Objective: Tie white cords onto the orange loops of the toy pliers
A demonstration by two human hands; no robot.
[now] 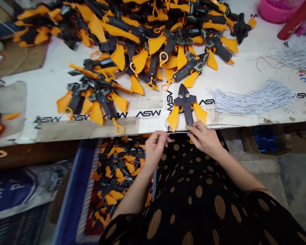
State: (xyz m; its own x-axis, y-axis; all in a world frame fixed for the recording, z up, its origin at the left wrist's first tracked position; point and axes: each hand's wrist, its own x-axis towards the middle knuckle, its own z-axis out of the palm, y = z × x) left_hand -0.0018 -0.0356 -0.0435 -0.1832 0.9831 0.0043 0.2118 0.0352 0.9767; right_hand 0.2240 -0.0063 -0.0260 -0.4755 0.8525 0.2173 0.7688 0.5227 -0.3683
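Observation:
A dark grey toy (pixel 185 102) with a pointed tip and two orange wing pieces lies at the table's front edge, tip pointing away from me. My right hand (pixel 205 137) is closed on its near end; a bit of orange loop shows under the fingers. To its left, my left hand (pixel 156 148) pinches the end of a thin white string (pixel 178 132). The string runs across to the near end of the toy, where my right fingers hide how it passes.
Similar toys (pixel 132 30) are heaped along the back of the table (pixel 148 124). White strings (pixel 255 98) lie in bundles at right, near a pink bowl (pixel 272 12) and a red cylinder (pixel 295 20). Below left, a blue crate (pixel 71 190) holds several more toys.

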